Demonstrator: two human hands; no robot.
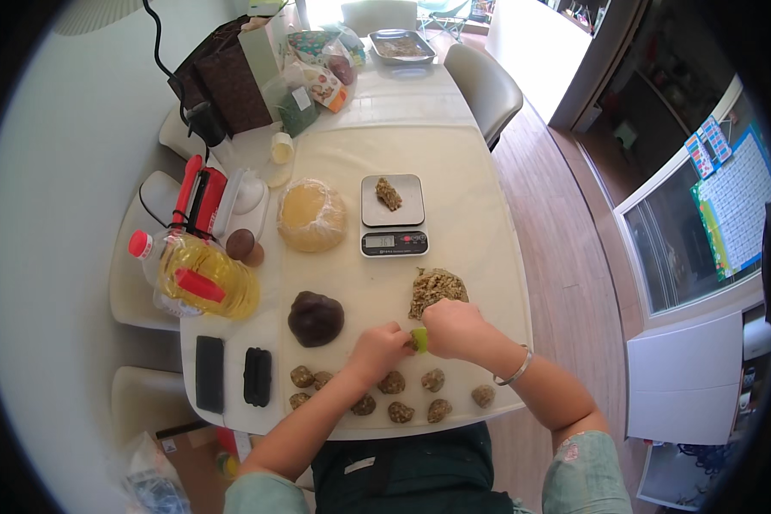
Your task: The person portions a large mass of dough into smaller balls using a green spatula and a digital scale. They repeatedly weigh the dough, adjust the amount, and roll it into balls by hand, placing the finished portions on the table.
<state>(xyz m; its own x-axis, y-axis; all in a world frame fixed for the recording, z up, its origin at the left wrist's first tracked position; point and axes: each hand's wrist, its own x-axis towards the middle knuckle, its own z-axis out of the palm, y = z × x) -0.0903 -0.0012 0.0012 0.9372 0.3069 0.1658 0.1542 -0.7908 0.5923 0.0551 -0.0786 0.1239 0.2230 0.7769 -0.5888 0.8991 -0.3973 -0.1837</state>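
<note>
My right hand [455, 329] is closed around a green scraper [420, 340], just below a mound of nutty filling [438, 289]. My left hand [382, 350] has its fingertips at the scraper's left side, on a small bit of filling. Several rolled balls of filling [392, 382] lie along the near edge of the mat, some partly behind my left forearm. A digital kitchen scale [395, 243] carries a lump of filling [388, 194]. A dark ball of paste [316, 319] sits left of my hands, and dough under plastic wrap [311, 215] lies beyond it.
On the left stand an oil bottle [208, 276], a dark round object [240, 244], a black phone-like slab [210, 374] and a black case [257, 376]. Bagged ingredients [321, 83] and a metal tray [402, 48] are at the far end. A chair [488, 90] is at the right.
</note>
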